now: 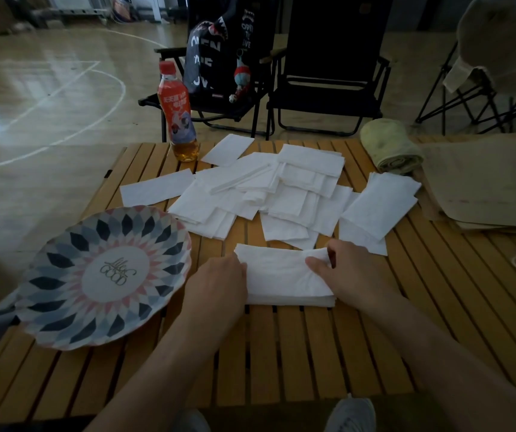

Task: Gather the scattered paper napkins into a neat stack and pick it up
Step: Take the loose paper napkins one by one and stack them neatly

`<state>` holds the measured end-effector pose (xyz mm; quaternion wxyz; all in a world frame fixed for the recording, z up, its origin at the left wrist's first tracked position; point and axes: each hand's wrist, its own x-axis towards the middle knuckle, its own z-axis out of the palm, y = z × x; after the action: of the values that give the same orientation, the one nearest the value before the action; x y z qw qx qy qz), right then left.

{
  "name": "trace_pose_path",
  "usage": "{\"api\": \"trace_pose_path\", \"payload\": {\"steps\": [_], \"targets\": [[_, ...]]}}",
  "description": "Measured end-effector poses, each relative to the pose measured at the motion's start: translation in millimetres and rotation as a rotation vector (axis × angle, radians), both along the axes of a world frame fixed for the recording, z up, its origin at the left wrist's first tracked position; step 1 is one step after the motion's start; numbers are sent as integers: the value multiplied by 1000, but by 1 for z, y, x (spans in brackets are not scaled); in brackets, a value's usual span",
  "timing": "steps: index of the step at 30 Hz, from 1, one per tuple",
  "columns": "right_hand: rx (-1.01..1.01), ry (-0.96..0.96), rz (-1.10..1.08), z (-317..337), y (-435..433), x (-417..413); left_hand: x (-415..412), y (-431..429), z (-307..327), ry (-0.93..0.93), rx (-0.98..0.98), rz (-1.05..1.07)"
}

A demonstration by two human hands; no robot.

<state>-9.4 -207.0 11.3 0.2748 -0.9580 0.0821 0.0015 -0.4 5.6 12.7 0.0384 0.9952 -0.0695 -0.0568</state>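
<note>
A small stack of white paper napkins [281,275] lies on the slatted wooden table [281,353] close to me. My left hand [216,285] rests on the stack's left edge, fingers curled over it. My right hand [353,275] pinches the top napkin's right end between thumb and fingers, crumpling it slightly. Behind the stack, several loose white napkins [266,194] lie scattered and overlapping across the middle of the table. One napkin [156,190] lies apart at the left, and a few more napkins [378,204] sit at the right.
A patterned plate [103,275] sits at the left, overhanging the table edge. A red-labelled drink bottle [178,116] stands at the back left. A rolled green towel [390,151] and beige cloth [484,182] lie at the right. Black folding chairs [328,73] stand behind the table.
</note>
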Motion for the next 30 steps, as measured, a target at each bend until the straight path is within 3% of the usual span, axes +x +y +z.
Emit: {"api": "trace_pose_path", "payload": {"steps": [5, 10, 14, 17, 23, 30], "targets": [[-51, -23, 0, -6, 1, 1, 1, 0, -2, -3, 144, -55], [-114, -75, 22, -1, -1, 2, -1, -1, 2, -154, -17, 77], [-278, -237, 243, 6, -4, 3, 0, -3, 3, -265, 20, -207], [-201, -180, 305, 6, -5, 4, -1, -6, 1, -176, -30, -305], [-233, -215, 23, 2, -44, 16, -3, -3, -1, -171, -102, -310], [-348, -197, -21, -6, -63, 21, -4, -4, -2, -155, -85, -308]]}}
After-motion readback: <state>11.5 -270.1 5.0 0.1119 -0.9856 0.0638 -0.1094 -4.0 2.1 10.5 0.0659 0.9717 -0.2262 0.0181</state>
